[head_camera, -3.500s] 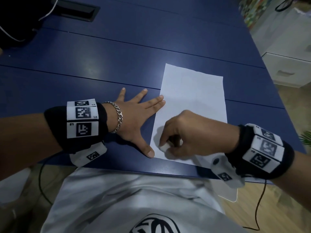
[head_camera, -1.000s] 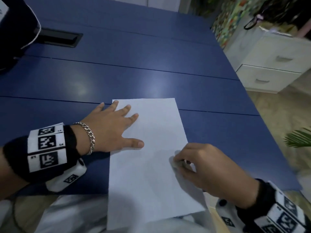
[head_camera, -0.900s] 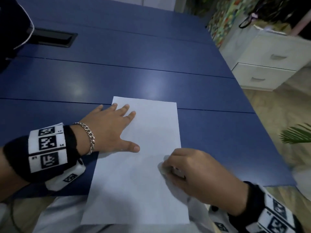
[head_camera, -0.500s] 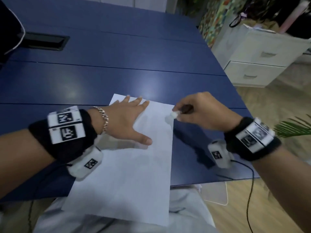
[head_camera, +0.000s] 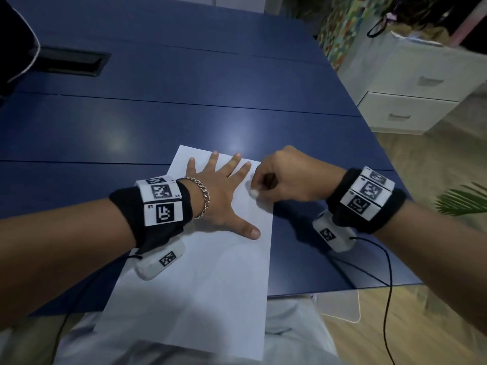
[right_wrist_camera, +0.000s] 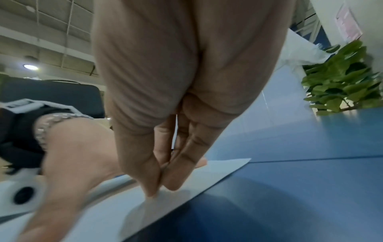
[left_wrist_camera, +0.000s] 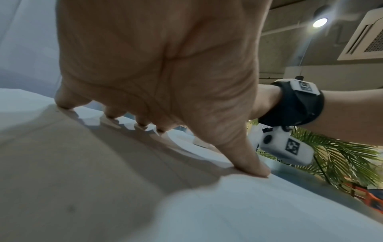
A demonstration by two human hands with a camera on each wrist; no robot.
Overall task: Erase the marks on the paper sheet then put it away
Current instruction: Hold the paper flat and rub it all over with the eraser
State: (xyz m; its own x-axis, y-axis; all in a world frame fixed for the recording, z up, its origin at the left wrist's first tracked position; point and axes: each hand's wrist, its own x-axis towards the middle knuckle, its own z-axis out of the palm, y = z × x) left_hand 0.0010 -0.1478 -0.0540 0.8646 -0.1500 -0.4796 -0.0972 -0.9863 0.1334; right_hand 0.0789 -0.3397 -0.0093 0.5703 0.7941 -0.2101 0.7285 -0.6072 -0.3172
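A white paper sheet (head_camera: 210, 285) lies on the blue table (head_camera: 184, 114); its near end hangs over the front edge onto my lap. No marks show on it. My left hand (head_camera: 226, 198) rests flat on the sheet's far half, fingers spread and straight. The left wrist view shows that palm (left_wrist_camera: 165, 81) and the thumb pressing the paper (left_wrist_camera: 248, 204). My right hand (head_camera: 263, 185) pinches a small white eraser (head_camera: 254, 192) against the sheet's right edge near the far right corner. In the right wrist view, its fingertips (right_wrist_camera: 174, 185) meet on the paper (right_wrist_camera: 186, 201), and the eraser is hidden.
A black recessed slot (head_camera: 71, 61) sits in the table at the far left, beside a dark object (head_camera: 13, 43). A white drawer cabinet (head_camera: 411, 101) and a green plant (head_camera: 463, 198) stand right of the table. A black cable (head_camera: 387, 285) hangs from my right wrist.
My right hand has carried the eraser from the sheet's near right part up to its far right corner. The left hand slid farther up the paper, which now hangs over the table's front edge.
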